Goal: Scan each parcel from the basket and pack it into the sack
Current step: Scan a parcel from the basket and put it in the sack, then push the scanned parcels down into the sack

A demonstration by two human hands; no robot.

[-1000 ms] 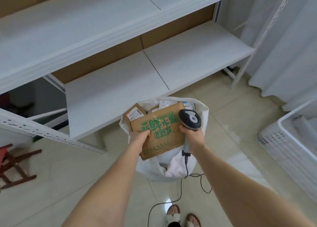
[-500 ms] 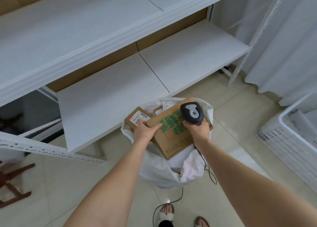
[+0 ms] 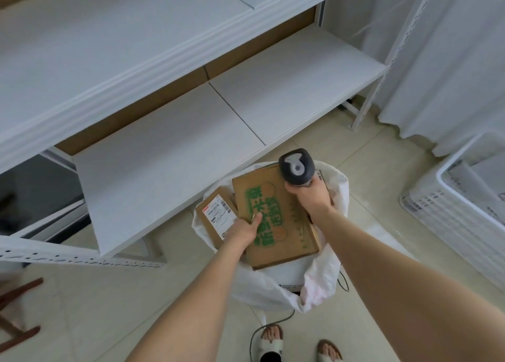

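A flat cardboard parcel with green print [image 3: 276,216] lies across the mouth of the white sack [image 3: 322,285] on the floor. My left hand [image 3: 243,231] grips its left edge, thumb on top. My right hand [image 3: 311,194] grips the handle of a dark barcode scanner [image 3: 296,167] at the parcel's far right corner. A smaller cardboard parcel with a white label [image 3: 216,216] sits in the sack to the left, partly under my left hand. The white basket [image 3: 448,216] stands at the right edge.
White metal shelving [image 3: 191,132] runs across the view just behind the sack, with a post [image 3: 363,107] at its right end. White curtains [image 3: 448,60] hang at the right. The scanner cable [image 3: 276,326] trails over the tiled floor by my sandalled feet [image 3: 273,342]. A red wooden frame [image 3: 16,315] sits far left.
The green-printed parcel has turned and sunk lower onto the sack's mouth. My right hand with the scanner has moved to the parcel's far right corner; my left hand has slid down its left edge.
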